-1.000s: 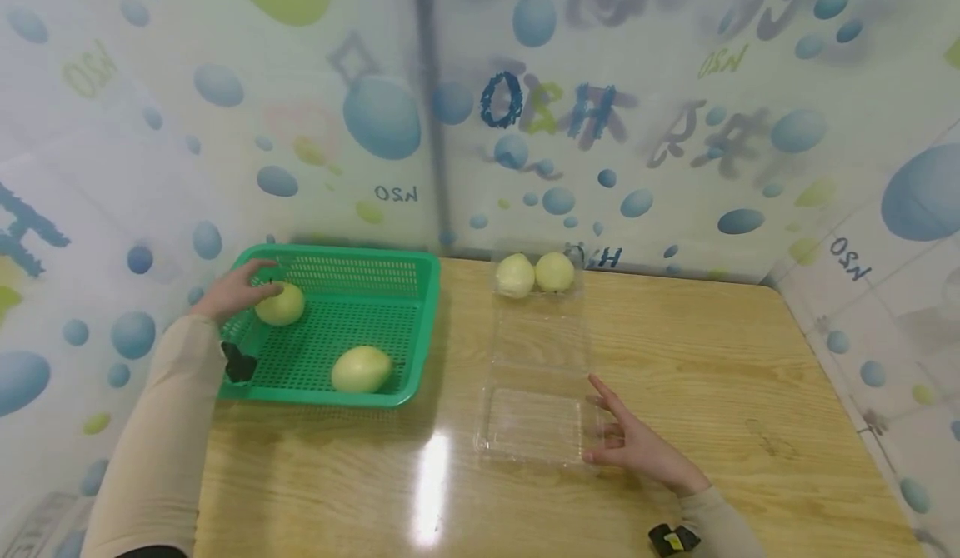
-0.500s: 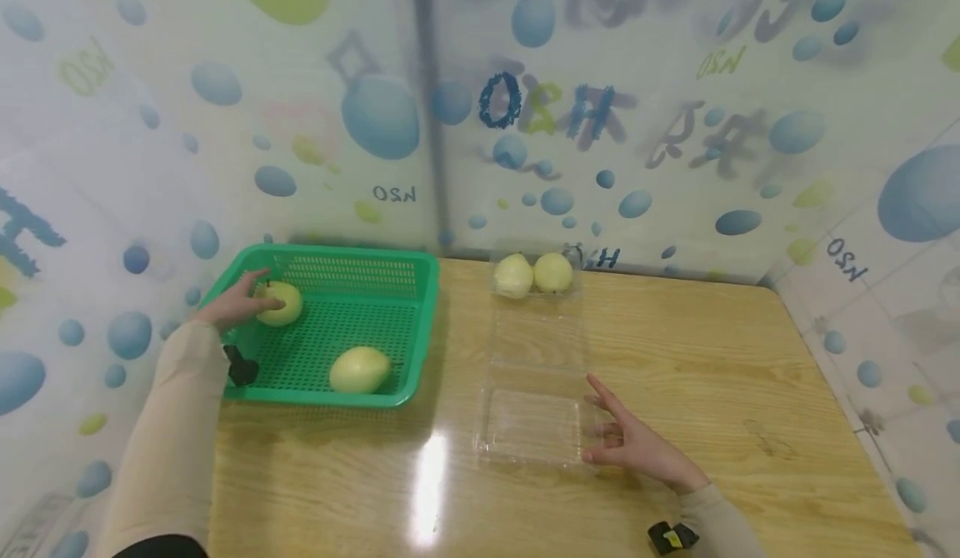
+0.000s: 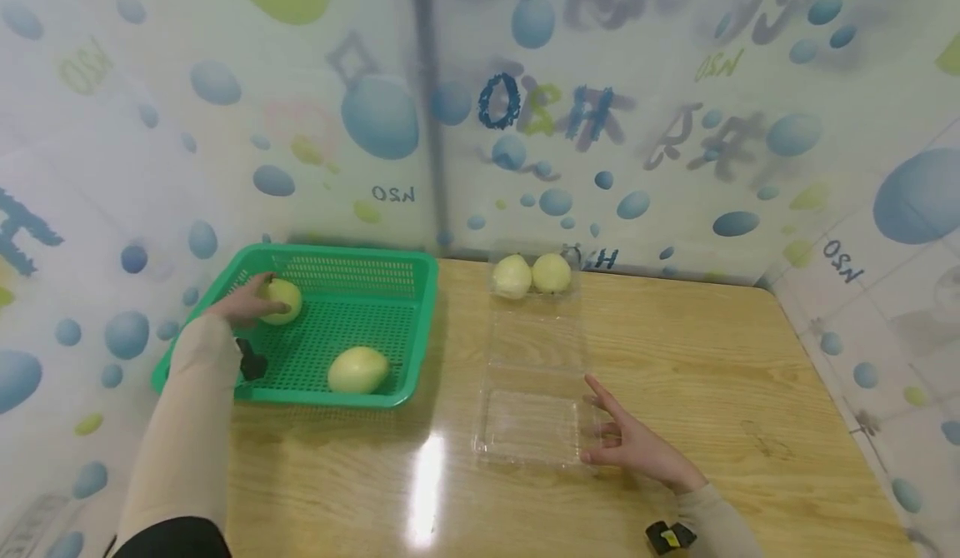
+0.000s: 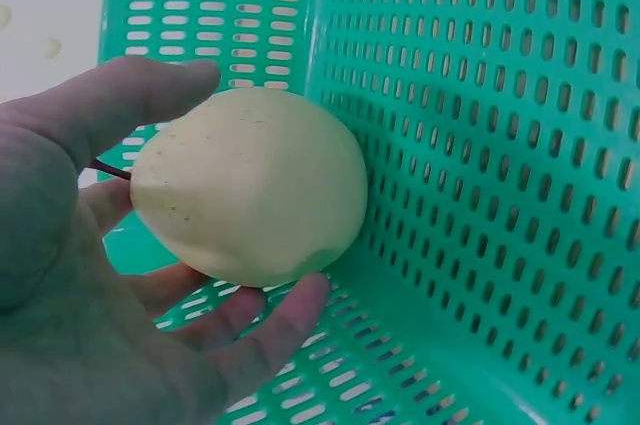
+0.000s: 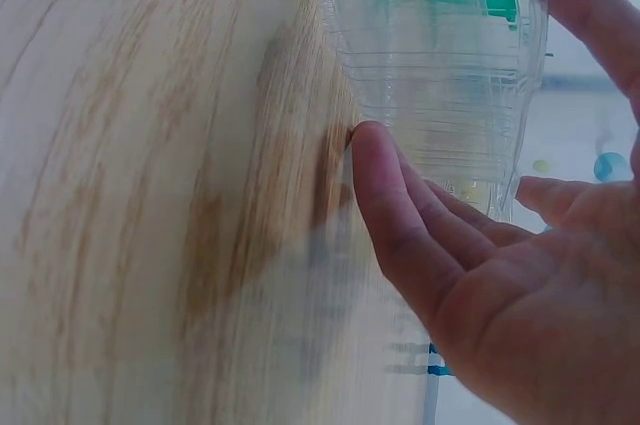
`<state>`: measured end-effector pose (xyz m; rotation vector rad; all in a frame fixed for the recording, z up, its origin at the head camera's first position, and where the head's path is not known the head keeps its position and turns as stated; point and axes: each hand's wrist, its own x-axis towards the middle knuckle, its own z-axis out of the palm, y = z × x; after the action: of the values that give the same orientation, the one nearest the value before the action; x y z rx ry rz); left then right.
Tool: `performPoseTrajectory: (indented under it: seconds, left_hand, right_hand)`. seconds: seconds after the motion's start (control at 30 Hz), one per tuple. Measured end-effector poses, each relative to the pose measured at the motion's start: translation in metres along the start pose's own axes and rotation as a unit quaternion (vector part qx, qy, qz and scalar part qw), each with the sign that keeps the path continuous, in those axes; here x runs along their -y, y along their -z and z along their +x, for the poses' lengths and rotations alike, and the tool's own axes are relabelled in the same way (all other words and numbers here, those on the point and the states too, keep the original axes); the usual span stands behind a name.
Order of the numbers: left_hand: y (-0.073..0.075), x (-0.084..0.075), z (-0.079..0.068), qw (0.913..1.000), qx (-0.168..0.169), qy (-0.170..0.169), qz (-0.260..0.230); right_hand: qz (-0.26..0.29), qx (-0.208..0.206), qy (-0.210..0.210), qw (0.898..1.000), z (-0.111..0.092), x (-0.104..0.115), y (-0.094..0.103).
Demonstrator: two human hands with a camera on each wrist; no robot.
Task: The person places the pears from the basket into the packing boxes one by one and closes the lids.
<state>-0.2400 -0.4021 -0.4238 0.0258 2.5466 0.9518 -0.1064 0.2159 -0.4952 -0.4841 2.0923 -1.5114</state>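
Thumb and fingers of the left hand (image 3: 246,301) are grasping a pale yellow-green, plump pear (image 4: 250,190), which is sitting toward the left side of a green, rectangular, slotted plastic basket (image 3: 360,250). Its thin dark stem (image 4: 112,171) is pointing back toward the palm. The thumb is lying along one flank and the fingers are curving round the other, so the hold is looking more like a cradle than a clamp; how hard they are pressing, I cannot tell. Smooth, rounded sides could be slipping out of so light a grip, and the nearby basket wall could be bruising the pear if the hand came up at a slant. The stem, too, could be catching against the hand and snapping.

A second yellow-green pear (image 3: 358,371) is lying on its side near the basket's front right corner; a dropped pear rolling that way could be denting both.

The right hand (image 3: 637,450) is clutching nothing: its digits are resting loosely spread against the edge of a clear, thin, ridged plastic container (image 3: 534,426) on the pale wooden table (image 3: 712,358). Plastic this light could be skidding or flexing under an uneven push. Beyond, also in clear plastic, a pale pear (image 3: 512,276) and another round pear (image 3: 551,273) are sitting side by side; if the pieces are joined, a jolt could be setting both rolling.
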Motion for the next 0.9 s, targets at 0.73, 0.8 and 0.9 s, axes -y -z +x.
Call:
performPoseTrajectory:
  seconds: [0.73, 0.8, 0.9]
  left_hand:
    - [-0.013, 0.003, 0.028, 0.9947, -0.087, 0.016, 0.052]
    - [-0.013, 0.002, 0.027, 0.9956, -0.075, 0.016, 0.053]
    - [-0.014, -0.003, 0.025, 0.9972, -0.054, 0.005, 0.052]
  right_hand:
    - [-0.006, -0.004, 0.004, 1.000, 0.000, 0.000, 0.000]
    - [-0.007, -0.004, 0.002, 1.000, 0.000, 0.000, 0.001]
    - [-0.006, -0.005, 0.003, 1.000, -0.001, -0.001, 0.001]
